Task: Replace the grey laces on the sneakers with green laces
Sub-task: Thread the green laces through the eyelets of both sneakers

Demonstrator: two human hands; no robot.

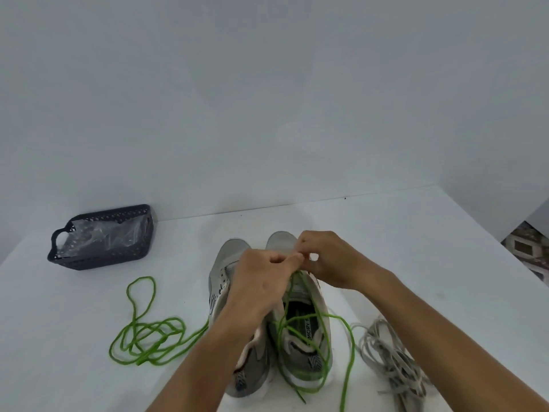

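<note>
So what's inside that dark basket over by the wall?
Inside the dark basket lies crumpled clear plastic, like an empty wrapper or bag. It fills most of the basket. Whether anything sits under the plastic cannot be seen, because the plastic and the basket's wall cover the bottom.

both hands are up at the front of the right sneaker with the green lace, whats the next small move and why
Probably draw the green lace through the eyelet near the toe of the right sneaker. The left hand and right hand pinch it there, while long slack loops lie over the shoe's opening and heel. The grey laces are already off.
</note>
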